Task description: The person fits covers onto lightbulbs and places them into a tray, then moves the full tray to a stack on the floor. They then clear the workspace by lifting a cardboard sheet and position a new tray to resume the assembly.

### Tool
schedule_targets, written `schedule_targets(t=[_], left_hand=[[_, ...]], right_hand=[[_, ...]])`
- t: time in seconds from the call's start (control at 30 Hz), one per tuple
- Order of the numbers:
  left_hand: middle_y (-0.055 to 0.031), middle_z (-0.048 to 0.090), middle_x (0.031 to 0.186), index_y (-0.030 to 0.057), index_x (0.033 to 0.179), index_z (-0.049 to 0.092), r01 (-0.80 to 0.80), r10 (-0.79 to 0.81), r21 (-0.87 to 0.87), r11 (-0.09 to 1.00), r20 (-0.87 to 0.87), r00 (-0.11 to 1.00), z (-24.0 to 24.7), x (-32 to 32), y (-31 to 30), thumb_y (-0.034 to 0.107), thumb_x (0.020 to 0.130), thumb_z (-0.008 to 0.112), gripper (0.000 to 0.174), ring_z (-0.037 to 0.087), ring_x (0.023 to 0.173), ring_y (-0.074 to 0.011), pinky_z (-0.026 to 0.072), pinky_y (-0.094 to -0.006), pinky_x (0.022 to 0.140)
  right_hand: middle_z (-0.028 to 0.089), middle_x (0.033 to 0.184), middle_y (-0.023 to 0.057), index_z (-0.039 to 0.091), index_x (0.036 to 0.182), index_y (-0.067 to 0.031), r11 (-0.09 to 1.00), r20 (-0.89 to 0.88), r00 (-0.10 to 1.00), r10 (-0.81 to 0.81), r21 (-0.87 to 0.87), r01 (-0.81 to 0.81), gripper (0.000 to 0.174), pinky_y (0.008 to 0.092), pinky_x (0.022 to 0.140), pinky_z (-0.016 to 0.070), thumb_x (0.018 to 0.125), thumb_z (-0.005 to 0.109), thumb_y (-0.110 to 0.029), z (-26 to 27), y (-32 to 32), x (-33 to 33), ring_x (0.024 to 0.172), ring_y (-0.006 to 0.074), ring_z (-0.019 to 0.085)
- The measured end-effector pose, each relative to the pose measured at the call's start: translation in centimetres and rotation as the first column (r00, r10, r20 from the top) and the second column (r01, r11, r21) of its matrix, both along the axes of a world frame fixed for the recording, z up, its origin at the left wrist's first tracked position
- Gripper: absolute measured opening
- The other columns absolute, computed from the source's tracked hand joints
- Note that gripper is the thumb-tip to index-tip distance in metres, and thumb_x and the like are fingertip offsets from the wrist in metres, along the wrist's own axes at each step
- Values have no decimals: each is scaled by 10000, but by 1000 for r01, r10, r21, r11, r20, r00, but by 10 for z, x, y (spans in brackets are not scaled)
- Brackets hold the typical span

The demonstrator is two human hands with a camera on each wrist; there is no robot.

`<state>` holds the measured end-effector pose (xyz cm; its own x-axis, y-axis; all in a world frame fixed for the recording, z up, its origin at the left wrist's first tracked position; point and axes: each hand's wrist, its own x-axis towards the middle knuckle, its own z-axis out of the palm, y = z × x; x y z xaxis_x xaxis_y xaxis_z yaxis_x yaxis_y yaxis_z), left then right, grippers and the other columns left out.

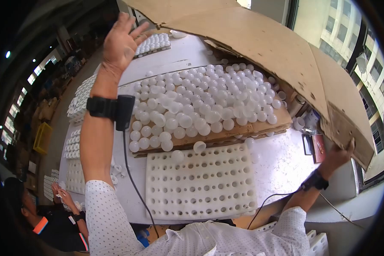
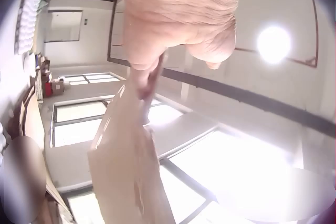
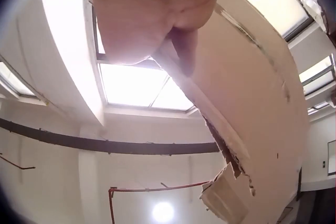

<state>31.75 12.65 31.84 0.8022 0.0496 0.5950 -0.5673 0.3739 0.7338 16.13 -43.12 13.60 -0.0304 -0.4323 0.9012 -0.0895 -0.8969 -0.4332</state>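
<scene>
A large brown cardboard sheet [image 1: 251, 34] is held up on a slant over the far and right sides of the table. My right hand [image 1: 339, 157] grips its lower right end, thumb and fingers on either side of the edge in the right wrist view. Up at its left corner is my left hand [image 1: 118, 48], fingers spread and mostly straight; in the left wrist view the fingertips meet the cardboard edge. Below the sheet, many translucent white domes [image 1: 187, 121] lie loosely on flat cardboard [image 1: 247, 128]. A white board with rows of holes [image 1: 200, 183] lies nearer me.
One dome [image 1: 177, 156] rests on the holed board. More filled boards [image 1: 155, 42] stand at the back and left of the table. A red notebook [image 1: 318, 148] lies at right near the window. Another person [image 1: 51, 222] works at lower left. Cables run from both wrists.
</scene>
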Motion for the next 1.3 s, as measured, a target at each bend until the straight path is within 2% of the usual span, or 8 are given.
schedule_targets(t=[0.1,0.17,0.23,0.3,0.53,0.83,1.17,1.3], left_hand=[[-198,319,1374,-90,1322,271,-33,112,459,888,-147,983,-90,4,-37,199,874,578,616,482,1148,-321,442,-378,922],[-214,422,1299,-99,1276,363,-125,296,613,780,-187,937,-159,-3,-22,98,826,610,550,512,1118,-268,462,-316,892],[-218,473,1257,-94,1250,408,-174,473,670,722,-295,830,-226,-31,6,60,798,609,518,526,1103,-240,454,-300,897],[-214,512,1223,-71,1202,478,-204,668,747,633,-395,630,-289,-74,34,82,801,594,444,536,1100,-232,446,-303,897],[-263,516,1192,-70,1112,540,-40,970,986,163,-153,188,-428,-244,83,276,792,604,475,518,1104,-354,396,-362,943],[-195,624,968,-87,1044,565,219,739,728,650,-673,44,-456,-297,90,336,856,541,464,591,873,-242,446,-323,781],[-110,613,893,-67,967,580,193,656,689,699,-725,209,-469,-309,106,324,898,520,401,557,790,-157,455,-286,728],[-120,608,951,-82,968,581,277,645,668,690,-742,183,-462,-304,111,343,909,495,437,561,833,-165,453,-283,745]], right_hand=[[616,972,188,582,1049,-20,973,-269,954,-132,-218,73,348,385,757,491,833,592,-294,11,13,173,866,347,609],[568,1066,173,548,1109,-57,853,-478,772,419,-83,-515,299,382,848,466,818,582,-116,23,35,259,945,327,574],[472,1231,183,477,1195,-18,728,-487,654,579,-52,-684,404,358,911,457,813,590,-85,18,41,295,1064,309,527],[384,1328,179,406,1265,12,-57,401,134,906,430,-901,461,356,971,427,837,555,-69,15,99,269,1158,291,462],[514,1237,128,442,1275,-19,378,-320,208,924,694,-613,442,334,912,428,845,539,-57,-168,91,139,1086,225,532],[525,1208,168,472,1248,-18,455,-451,-55,891,887,77,565,383,869,441,752,653,-219,-273,104,-75,1066,291,536],[575,1100,153,427,1261,30,208,-206,30,978,968,-138,506,313,891,417,773,470,-100,-278,129,-118,1000,199,552],[550,1176,165,404,1286,28,403,-369,168,914,873,-275,534,316,928,397,783,505,-118,-288,121,-136,1069,226,528]])
